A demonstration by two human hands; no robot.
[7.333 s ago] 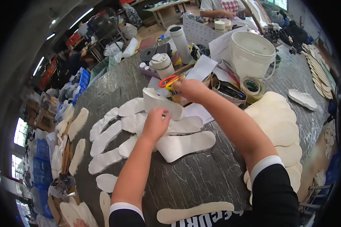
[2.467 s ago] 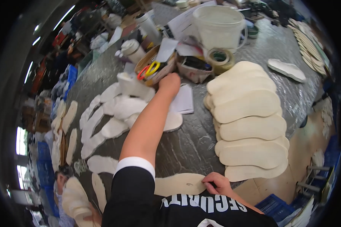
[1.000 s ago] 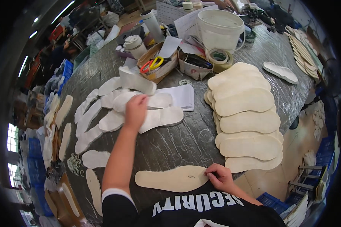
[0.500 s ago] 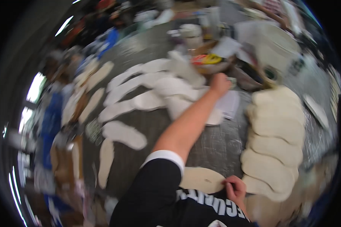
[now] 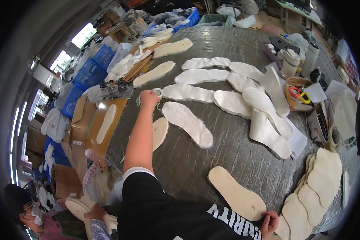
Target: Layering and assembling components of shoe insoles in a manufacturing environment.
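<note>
My left hand (image 5: pixel 149 99) is stretched far forward and closed among pale green loops of string (image 5: pixel 159 93) on the dark table; its fingertips are mostly hidden. Close to my body, a cream insole (image 5: pixel 236 192) lies flat with its heel end toward me. My right hand (image 5: pixel 269 222) is curled, thumb and fingers pinching at the edge of that heel end. Beside my left forearm, another insole (image 5: pixel 160 134) is partly covered by the arm. A fluffy white insole (image 5: pixel 188 125) lies just right of it.
More white fluffy insoles (image 5: pixel 200 93) spread across the table's middle. An overlapping row of cream insoles (image 5: pixel 308 198) stands at the right. Beyond are a box with scissors (image 5: pixel 298 94) and a white bucket (image 5: pixel 344 116). A co-worker's hand (image 5: pixel 96 212) holds stacked insoles at lower left.
My left hand has moved from the tool box on the right over to the string loops on the left. My view has turned left. The right hand stays at the near insole's end.
</note>
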